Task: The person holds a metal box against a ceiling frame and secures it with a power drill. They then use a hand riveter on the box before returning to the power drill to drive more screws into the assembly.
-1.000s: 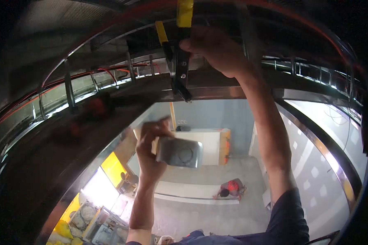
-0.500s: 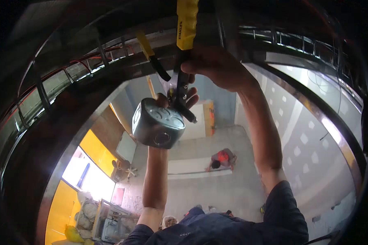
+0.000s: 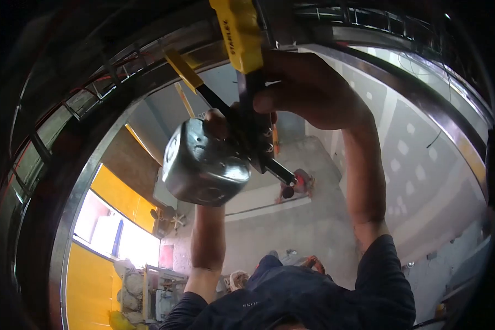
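Head view is looking down from high up; the left hand (image 3: 217,124) is holding up a round metal box (image 3: 203,168), fingers curling round its back and mostly hiding behind it; the right hand (image 3: 308,91) is squeezing tight around the yellow handles (image 3: 239,33) of the pliers (image 3: 256,146). The pliers are running long from top to lower right; the box is sitting just left of their dark nose (image 3: 280,171), touching the tool. Whether the nose is biting the box is hard to tell; the handles are getting cut off at the top edge; another person (image 3: 301,183) is crouching far below on the floor (image 3: 291,236).
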